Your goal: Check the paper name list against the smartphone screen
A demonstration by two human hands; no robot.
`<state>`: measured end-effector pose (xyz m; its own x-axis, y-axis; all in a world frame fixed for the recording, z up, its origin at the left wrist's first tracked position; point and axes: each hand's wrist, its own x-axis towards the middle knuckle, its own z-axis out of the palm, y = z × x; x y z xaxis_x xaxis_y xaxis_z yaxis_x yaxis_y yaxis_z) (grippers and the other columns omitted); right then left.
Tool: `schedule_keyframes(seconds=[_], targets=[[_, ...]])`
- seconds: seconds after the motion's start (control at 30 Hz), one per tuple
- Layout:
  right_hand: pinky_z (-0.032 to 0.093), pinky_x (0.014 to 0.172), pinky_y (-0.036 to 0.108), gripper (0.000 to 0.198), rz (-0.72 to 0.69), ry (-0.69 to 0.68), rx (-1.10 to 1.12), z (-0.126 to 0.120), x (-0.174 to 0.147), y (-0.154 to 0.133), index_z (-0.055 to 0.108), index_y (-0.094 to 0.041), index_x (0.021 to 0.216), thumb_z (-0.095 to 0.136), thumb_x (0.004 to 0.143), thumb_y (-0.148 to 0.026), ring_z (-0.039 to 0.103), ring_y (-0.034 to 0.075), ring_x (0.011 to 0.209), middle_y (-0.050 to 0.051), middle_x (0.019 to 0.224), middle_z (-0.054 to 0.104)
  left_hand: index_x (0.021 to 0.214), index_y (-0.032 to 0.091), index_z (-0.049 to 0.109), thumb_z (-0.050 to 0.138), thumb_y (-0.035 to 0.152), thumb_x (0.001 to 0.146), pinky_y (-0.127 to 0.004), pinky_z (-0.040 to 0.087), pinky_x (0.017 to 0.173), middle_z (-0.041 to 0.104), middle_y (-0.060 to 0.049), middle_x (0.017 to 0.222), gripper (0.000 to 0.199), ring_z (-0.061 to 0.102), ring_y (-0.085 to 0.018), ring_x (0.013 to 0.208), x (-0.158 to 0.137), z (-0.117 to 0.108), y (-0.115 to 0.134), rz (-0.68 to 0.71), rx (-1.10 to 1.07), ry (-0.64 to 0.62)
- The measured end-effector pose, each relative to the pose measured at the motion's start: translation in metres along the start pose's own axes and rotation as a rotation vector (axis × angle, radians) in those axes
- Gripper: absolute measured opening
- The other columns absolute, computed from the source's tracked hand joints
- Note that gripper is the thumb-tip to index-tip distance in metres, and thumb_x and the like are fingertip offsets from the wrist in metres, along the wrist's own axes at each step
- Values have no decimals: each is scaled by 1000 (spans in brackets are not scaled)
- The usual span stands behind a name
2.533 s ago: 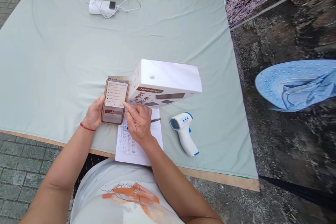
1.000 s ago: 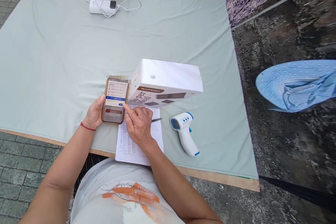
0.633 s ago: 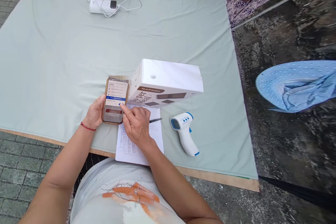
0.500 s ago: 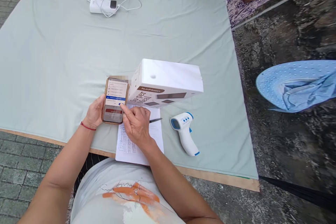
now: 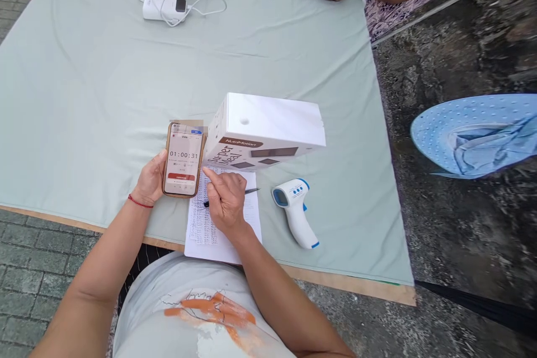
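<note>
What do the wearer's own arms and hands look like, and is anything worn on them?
Both arms are bare as far as the view shows, with no sleeves. The left hand is ungloved, with a thin red bracelet at its wrist. The right hand is ungloved too, with nothing visible around its wrist.

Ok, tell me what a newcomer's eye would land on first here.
Probably the white NutriMotion box on the cloth-covered table, just right of the phone in the left hand. Next, perhaps, the white thermometer gun near the front edge, then the pale-blue hat-like item past the table's right edge.
</note>
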<state>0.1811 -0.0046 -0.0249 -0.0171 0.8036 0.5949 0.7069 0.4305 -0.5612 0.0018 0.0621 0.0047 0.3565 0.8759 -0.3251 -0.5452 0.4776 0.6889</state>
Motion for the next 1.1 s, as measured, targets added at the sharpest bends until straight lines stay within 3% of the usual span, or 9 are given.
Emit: schedule_keyframes(seconds=[0.3,0.53,0.83,1.1], targets=[[37,82,35,40,-8,-9,15,0,0,1,65,-25,130,47,97,-13,55,15,76,-1,78,59,107,16,70,75,28,66,-44,55,97,78,-8,106,43,70,-32,112,1,1,2,16,55,-9],[37,84,37,39,10,-33,0,-1,-1,0,66,-26,129,45,98,-15,57,16,76,-1,79,61,109,19,68,65,13,56,-35,55,82,78,-5,105,54,71,-28,104,2,0,-1,18,106,50],[36,87,38,39,40,-91,-15,1,-2,0,68,-27,128,45,98,-17,55,16,77,0,78,60,110,20,68,60,7,53,-32,51,80,77,-3,105,59,70,-25,99,2,1,0,35,169,45],[36,86,35,34,5,-86,-36,2,3,-4,70,-23,120,44,100,-17,54,16,76,0,77,60,102,19,69,61,8,51,-33,52,78,77,-1,96,52,70,-23,90,1,5,0,32,171,59]])
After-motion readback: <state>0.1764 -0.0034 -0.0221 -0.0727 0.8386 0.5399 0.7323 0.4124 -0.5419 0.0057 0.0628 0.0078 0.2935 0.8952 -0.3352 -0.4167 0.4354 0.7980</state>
